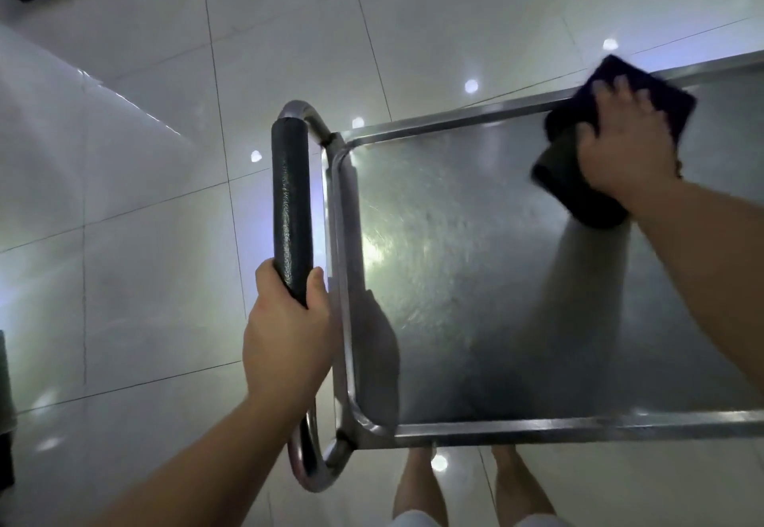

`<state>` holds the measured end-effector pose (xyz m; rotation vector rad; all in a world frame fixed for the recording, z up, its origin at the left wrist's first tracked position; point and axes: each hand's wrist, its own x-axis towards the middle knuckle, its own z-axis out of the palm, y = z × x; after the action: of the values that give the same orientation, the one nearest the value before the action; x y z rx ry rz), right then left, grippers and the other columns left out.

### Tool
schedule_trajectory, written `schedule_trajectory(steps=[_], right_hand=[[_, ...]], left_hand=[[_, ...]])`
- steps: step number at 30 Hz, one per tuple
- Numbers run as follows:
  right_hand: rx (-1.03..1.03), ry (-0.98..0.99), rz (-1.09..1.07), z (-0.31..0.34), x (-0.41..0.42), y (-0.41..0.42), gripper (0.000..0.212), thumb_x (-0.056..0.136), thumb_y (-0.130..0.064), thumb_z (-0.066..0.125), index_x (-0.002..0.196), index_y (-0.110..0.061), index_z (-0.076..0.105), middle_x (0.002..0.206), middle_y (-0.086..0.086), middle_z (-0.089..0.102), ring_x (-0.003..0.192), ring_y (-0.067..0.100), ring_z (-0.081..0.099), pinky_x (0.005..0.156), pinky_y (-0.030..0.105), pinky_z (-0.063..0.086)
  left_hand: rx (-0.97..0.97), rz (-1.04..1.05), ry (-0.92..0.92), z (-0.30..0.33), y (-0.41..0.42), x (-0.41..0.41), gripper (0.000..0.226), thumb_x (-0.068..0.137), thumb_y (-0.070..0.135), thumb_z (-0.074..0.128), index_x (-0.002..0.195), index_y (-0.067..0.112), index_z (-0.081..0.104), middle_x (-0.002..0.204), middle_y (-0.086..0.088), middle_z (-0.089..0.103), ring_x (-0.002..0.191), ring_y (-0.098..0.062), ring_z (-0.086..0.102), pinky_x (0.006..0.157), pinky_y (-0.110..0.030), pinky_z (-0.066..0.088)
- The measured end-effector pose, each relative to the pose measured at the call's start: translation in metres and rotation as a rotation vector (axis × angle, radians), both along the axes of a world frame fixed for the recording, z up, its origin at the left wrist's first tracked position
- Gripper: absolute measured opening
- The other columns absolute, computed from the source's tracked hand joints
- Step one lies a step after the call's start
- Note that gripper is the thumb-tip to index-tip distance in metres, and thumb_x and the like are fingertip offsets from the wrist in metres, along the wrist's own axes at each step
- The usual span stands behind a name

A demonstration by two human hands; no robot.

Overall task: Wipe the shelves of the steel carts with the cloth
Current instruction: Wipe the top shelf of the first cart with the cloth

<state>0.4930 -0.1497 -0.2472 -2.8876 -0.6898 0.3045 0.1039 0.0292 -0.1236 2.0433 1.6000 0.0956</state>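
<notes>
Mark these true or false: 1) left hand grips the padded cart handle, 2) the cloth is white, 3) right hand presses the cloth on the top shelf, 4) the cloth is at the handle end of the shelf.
1) True: the left hand grips the padded handle.
2) False: the cloth is dark.
3) True: the right hand presses it on the top shelf.
4) False: it lies by the far rim, away from the handle.

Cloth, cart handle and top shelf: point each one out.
cloth (562, 179): head view, on the dark fold below the right hand's thumb.
cart handle (290, 204): head view, on the black padded sleeve above the left hand.
top shelf (454, 262): head view, on the bare steel surface.
</notes>
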Motion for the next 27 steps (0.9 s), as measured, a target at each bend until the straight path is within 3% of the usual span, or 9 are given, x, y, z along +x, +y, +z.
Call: schedule_trajectory(steps=[3,6,10,16,19,23,27], right_hand=[[-0.022,0.063,-0.145,0.005,0.017,-0.042,0.073,0.098,-0.047,0.023,0.163,-0.016,0.016,0.169,0.015,0.016,0.154,0.042,0.017,0.123,0.059,0.016],[-0.017,0.094,-0.109,0.008,-0.035,-0.027,0.069,0.100,-0.047,0.027,0.163,-0.019,0.020,0.170,0.010,0.018,0.154,0.037,0.017,0.124,0.056,0.016],[0.025,0.119,0.302,0.004,-0.183,0.015,0.064,0.099,-0.043,0.040,0.159,-0.025,0.030,0.168,0.004,0.027,0.153,0.034,0.024,0.123,0.053,0.021],[0.123,0.296,0.692,0.004,-0.372,0.032,0.061,0.103,-0.038,0.040,0.162,-0.029,0.025,0.170,-0.001,0.022,0.157,0.030,0.012,0.127,0.049,0.007],[0.138,0.263,0.744,-0.001,-0.376,0.005,0.062,0.102,-0.038,0.042,0.161,-0.031,0.026,0.170,-0.004,0.021,0.158,0.025,0.012,0.128,0.047,0.007],[0.146,0.174,0.586,-0.006,-0.318,-0.068,0.065,0.095,-0.040,0.051,0.158,-0.033,0.037,0.168,-0.006,0.027,0.155,0.022,0.023,0.124,0.049,0.021],[-0.040,0.082,0.391,-0.001,-0.232,-0.176,0.065,0.098,-0.047,0.036,0.161,-0.033,0.025,0.169,-0.005,0.020,0.157,0.020,0.015,0.126,0.050,0.017]], left_hand=[[0.021,0.005,0.021,0.000,-0.001,0.001,0.033,0.105,0.047,0.050,0.127,0.022,0.046,0.086,0.002,0.062,0.072,-0.017,0.063,0.053,-0.030,0.042],[0.031,0.022,0.036,0.001,-0.004,0.004,0.034,0.105,0.045,0.049,0.127,0.019,0.047,0.088,-0.001,0.062,0.069,-0.016,0.059,0.052,-0.028,0.037],[0.058,0.026,0.046,0.001,-0.006,0.005,0.035,0.105,0.045,0.048,0.128,0.018,0.047,0.087,-0.001,0.063,0.069,-0.018,0.060,0.055,-0.034,0.039],[0.085,0.035,0.062,-0.002,-0.006,0.005,0.035,0.106,0.044,0.048,0.126,0.016,0.047,0.082,0.004,0.058,0.067,-0.015,0.054,0.059,-0.036,0.035],[0.080,0.019,0.051,-0.003,-0.006,0.004,0.036,0.106,0.043,0.048,0.126,0.014,0.047,0.082,0.003,0.058,0.067,-0.012,0.053,0.056,-0.034,0.033],[0.069,0.002,0.047,0.000,-0.007,0.002,0.037,0.106,0.042,0.048,0.129,0.013,0.047,0.093,-0.006,0.063,0.067,-0.012,0.054,0.052,-0.028,0.032],[0.045,0.001,0.034,0.001,-0.005,0.002,0.036,0.105,0.044,0.048,0.127,0.014,0.047,0.092,-0.008,0.065,0.068,-0.020,0.058,0.054,-0.033,0.037]])
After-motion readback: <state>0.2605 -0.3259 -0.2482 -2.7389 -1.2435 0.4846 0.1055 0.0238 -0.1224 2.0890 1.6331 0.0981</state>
